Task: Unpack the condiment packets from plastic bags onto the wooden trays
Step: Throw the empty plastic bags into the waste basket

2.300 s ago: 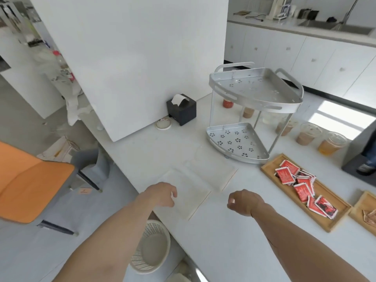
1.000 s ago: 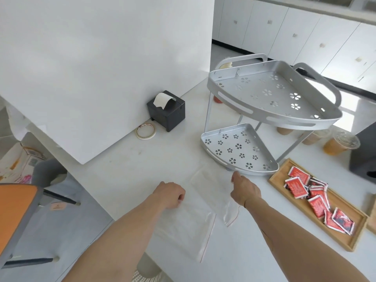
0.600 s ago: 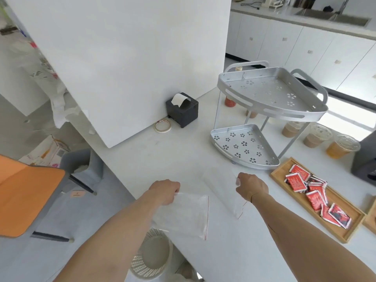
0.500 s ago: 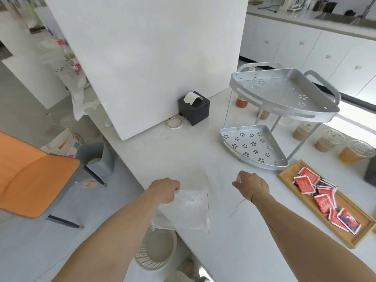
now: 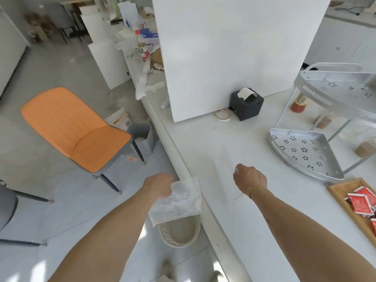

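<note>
My left hand [image 5: 157, 185] grips an empty clear plastic bag [image 5: 179, 200] by one corner. It holds the bag past the counter's left edge, above a white basket [image 5: 179, 231] on the floor. My right hand [image 5: 250, 178] is closed over the white counter [image 5: 264, 231], pinching a second clear plastic bag [image 5: 225, 176] that is faint against the surface. A wooden tray [image 5: 341, 198] at the right edge holds several red condiment packets [image 5: 360, 202].
A silver two-tier corner rack [image 5: 301, 147] stands at the right, with cups and a jar behind it. A black tissue box [image 5: 246, 103] and a tape roll [image 5: 222, 115] sit by a tall white panel [image 5: 223, 47]. An orange chair [image 5: 77, 127] and a grey bin [image 5: 142, 139] are on the floor to the left.
My left hand has picked one bag up from the counter and carried it left over the edge, above the basket. My right hand has picked up the other bag. The view has swung left.
</note>
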